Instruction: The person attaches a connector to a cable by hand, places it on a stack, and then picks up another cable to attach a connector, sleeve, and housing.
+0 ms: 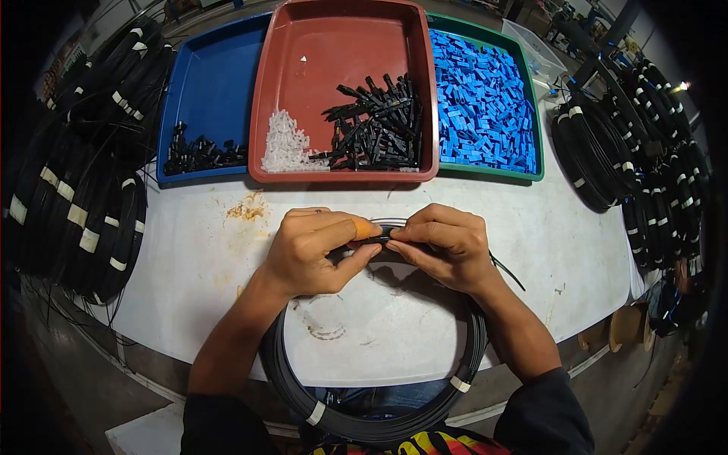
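My left hand [318, 250] and my right hand [447, 249] meet above the table, fingertips almost touching. Both are closed in a pinch on a thin black cable [384, 236]; a small black fitting may be on it, but the fingers cover most of that spot. An orange cover wraps a fingertip of my left hand. Below the hands hangs a coil of black cable [478, 341], bound with white tape [316, 413] and reaching over the near table edge toward my lap. A loose cable end [508, 272] sticks out past my right wrist.
Across the table's back stand a blue tray [216, 72] with black parts, a red tray [341, 45] with black connectors [379, 125] and small clear pieces [284, 144], and a green tray [485, 174] full of blue clips [485, 98]. Taped cable coils [76, 220] flank both sides.
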Demonstrator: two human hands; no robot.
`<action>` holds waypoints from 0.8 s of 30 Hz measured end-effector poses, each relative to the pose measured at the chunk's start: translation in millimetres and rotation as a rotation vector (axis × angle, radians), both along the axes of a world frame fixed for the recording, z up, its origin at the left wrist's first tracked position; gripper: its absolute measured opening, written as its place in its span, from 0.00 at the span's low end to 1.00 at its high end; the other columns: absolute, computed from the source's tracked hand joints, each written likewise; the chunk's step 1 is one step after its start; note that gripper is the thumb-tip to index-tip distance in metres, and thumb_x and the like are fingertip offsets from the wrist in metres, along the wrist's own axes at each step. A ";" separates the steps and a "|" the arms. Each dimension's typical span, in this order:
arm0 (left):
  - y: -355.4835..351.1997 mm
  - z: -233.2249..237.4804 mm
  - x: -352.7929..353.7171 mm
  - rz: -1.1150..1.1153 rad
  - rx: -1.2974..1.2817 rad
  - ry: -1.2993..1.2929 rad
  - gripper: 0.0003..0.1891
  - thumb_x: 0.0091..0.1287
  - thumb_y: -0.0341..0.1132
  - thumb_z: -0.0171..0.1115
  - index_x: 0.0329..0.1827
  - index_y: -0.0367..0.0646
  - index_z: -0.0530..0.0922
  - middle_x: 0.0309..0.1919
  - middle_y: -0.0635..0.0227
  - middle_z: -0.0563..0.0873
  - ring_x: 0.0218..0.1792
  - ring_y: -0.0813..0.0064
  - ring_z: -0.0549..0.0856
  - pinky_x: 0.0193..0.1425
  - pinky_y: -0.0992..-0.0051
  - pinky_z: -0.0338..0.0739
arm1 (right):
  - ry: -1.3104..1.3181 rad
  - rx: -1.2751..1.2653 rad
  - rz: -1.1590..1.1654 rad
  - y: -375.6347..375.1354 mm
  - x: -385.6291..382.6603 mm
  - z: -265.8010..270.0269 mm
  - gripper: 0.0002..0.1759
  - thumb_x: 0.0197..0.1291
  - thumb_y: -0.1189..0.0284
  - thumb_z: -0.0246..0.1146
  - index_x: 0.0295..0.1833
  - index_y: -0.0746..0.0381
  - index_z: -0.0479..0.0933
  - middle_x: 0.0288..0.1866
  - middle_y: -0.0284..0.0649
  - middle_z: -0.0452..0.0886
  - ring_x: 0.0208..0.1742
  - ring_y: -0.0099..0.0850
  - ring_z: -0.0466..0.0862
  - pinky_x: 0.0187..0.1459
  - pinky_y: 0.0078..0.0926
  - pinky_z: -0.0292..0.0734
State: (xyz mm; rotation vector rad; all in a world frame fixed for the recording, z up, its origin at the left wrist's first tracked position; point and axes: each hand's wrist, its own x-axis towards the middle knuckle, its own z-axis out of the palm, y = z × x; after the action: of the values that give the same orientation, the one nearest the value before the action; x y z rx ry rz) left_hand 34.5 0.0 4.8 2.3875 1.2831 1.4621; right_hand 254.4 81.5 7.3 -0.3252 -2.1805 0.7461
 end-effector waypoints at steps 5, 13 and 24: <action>2.4 -1.5 0.5 -0.018 0.022 0.000 0.09 0.52 0.27 0.79 0.34 0.39 0.87 0.27 0.65 0.89 0.22 0.69 0.87 0.28 0.74 0.79 | -0.024 -0.037 0.000 -1.2 0.5 0.8 0.08 0.54 0.81 0.78 0.41 0.67 0.89 0.34 0.41 0.86 0.32 0.31 0.88 0.33 0.26 0.82; 1.8 -0.2 -1.2 0.009 0.049 0.011 0.08 0.52 0.27 0.79 0.33 0.38 0.87 0.27 0.64 0.90 0.24 0.69 0.88 0.28 0.74 0.81 | -0.022 0.096 -0.041 -2.6 -2.0 -0.9 0.13 0.54 0.81 0.76 0.47 0.65 0.88 0.39 0.42 0.85 0.35 0.36 0.88 0.35 0.30 0.83; -2.1 1.1 -2.6 0.046 -0.029 -0.109 0.08 0.55 0.25 0.79 0.37 0.35 0.89 0.28 0.64 0.90 0.22 0.76 0.86 0.24 0.78 0.79 | -0.072 -0.045 -0.132 -2.7 3.3 0.1 0.14 0.50 0.84 0.65 0.45 0.66 0.79 0.37 0.44 0.81 0.32 0.38 0.84 0.36 0.34 0.81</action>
State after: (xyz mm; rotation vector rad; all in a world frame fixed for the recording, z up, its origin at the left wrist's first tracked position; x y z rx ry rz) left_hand 31.9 -2.1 5.9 2.2417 1.3321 1.5509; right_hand 257.6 78.9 7.4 -0.5211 -2.1879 0.7207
